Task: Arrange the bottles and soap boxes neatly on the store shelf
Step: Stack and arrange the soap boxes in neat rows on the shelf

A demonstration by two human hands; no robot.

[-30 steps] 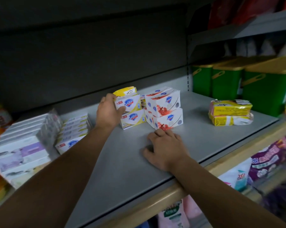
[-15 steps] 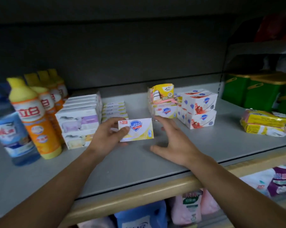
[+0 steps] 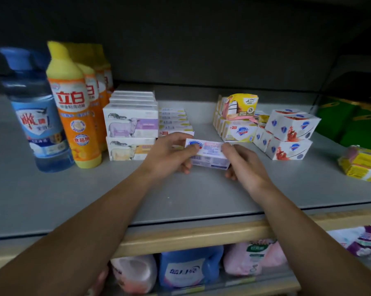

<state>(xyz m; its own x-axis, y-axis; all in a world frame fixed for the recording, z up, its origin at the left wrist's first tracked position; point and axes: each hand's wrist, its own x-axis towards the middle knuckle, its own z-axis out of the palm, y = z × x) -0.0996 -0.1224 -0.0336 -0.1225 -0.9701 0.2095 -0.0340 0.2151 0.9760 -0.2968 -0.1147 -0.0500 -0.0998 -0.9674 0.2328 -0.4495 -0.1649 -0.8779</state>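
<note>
View from a head cam, looking down at a grey store shelf (image 3: 52,201) w/ a tan front edge. Two bare forearms reach in from the bottom. Both hands hold one soap box (image 3: 208,153) between them, just above the shelf, center frame. Left hand (image 3: 169,155) grips the box's left end, thumb on top, fingers curled under. Right hand (image 3: 244,161) grips the right end the same way. The box is white w/ a blue shield logo; its print is blurred.

Left side of shelf: a blue bottle (image 3: 37,116) at the far left, then a row of orange bottles (image 3: 73,107) w/ yellow caps running front to back, touching each other. Right of those, white boxes w/ a sheep picture (image 3: 131,127), stacked two high and several deep. Just beside them, a low row of flat soap boxes (image 3: 174,121), directly behind the left hand.

Right of the hands: a yellow-and-white soap stack (image 3: 238,130) w/ a yellow packet (image 3: 242,106) on top, tilted. Touching it, white boxes w/ red print (image 3: 287,135), stacked two high, angled. Far right, near the edge, yellow wrapped packs (image 3: 361,165), stacked loosely. Behind them, green tubs (image 3: 351,122), dim.

Lower shelf below: pink pouches (image 3: 250,259) and a blue jug (image 3: 186,268), partly visible.
</note>
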